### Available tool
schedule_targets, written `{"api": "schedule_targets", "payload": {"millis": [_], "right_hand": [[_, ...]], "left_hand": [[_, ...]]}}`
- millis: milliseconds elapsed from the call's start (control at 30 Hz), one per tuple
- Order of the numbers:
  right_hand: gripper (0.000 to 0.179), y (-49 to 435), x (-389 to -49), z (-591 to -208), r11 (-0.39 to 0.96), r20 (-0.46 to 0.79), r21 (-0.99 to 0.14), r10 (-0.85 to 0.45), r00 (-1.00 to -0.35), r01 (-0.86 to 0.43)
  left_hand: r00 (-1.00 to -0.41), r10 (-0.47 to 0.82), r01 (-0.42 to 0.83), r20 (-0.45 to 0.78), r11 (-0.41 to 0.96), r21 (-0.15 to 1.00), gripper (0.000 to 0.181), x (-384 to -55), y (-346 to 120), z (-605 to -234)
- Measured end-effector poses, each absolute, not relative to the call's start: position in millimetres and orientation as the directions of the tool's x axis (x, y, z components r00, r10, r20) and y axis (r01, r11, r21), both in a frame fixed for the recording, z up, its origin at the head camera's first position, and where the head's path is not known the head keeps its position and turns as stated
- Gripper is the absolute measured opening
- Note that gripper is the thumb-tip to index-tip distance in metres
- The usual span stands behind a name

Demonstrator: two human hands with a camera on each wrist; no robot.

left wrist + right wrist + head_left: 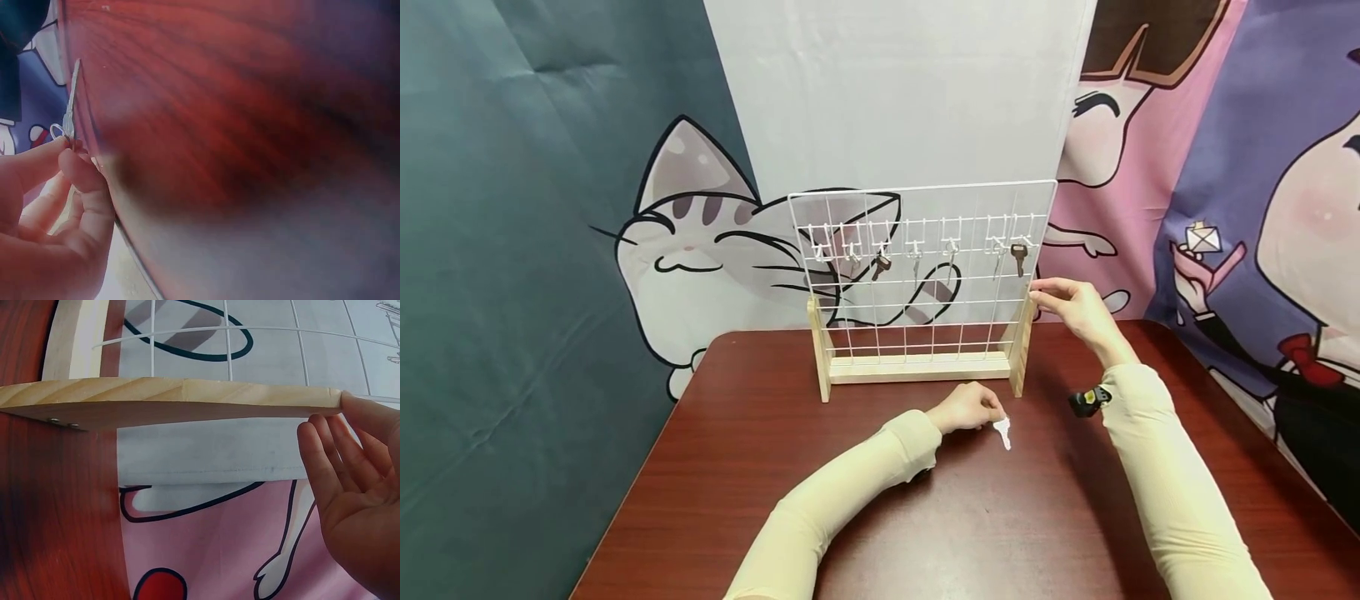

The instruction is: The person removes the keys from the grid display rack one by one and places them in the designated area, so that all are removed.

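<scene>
A wire grid rack (925, 304) on a wooden stand carries hooks, several with keys hanging from them. My left hand (967, 407) is low in front of the rack and pinches a pale, shiny key (1003, 433) between thumb and fingertips. In the left wrist view that key (71, 103) points up, with a small ring at its base. My right hand (1075, 310) is at the rack's right side. In the right wrist view, the thumb and fingertips hold the top end of the wooden side post (206, 400).
The rack stands toward the back of a reddish-brown table (700, 500). A dark brown key (1019, 258) hangs at the right of the hook row, another brown key (881, 267) left of the middle. Behind is a cartoon-printed cloth (692, 242).
</scene>
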State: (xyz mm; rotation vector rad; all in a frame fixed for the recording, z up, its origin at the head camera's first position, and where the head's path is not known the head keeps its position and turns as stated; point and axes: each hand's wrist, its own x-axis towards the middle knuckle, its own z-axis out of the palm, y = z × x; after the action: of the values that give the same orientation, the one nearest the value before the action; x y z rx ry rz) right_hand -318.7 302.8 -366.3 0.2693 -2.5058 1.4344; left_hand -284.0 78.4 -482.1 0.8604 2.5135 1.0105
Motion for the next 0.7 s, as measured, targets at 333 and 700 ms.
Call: {"api": "schedule_targets", "payload": {"millis": [333,700], "right_hand": [[0.040,301.9,-318.4,-365.2,0.520,0.280,-0.816,-0.024,-0.960,-0.251],[0.041,303.3,-317.0,-361.2,0.543,0.252,-0.810,-0.018,-0.968,-0.221]], "left_hand": [[-0.735,0.678,0.559,0.006,0.600,0.573,0.009,-290.2,83.0,-484.1],[-0.746,0.666,0.539,-0.018,0.619,0.571,0.011,-288.9,86.8,-483.9]]}}
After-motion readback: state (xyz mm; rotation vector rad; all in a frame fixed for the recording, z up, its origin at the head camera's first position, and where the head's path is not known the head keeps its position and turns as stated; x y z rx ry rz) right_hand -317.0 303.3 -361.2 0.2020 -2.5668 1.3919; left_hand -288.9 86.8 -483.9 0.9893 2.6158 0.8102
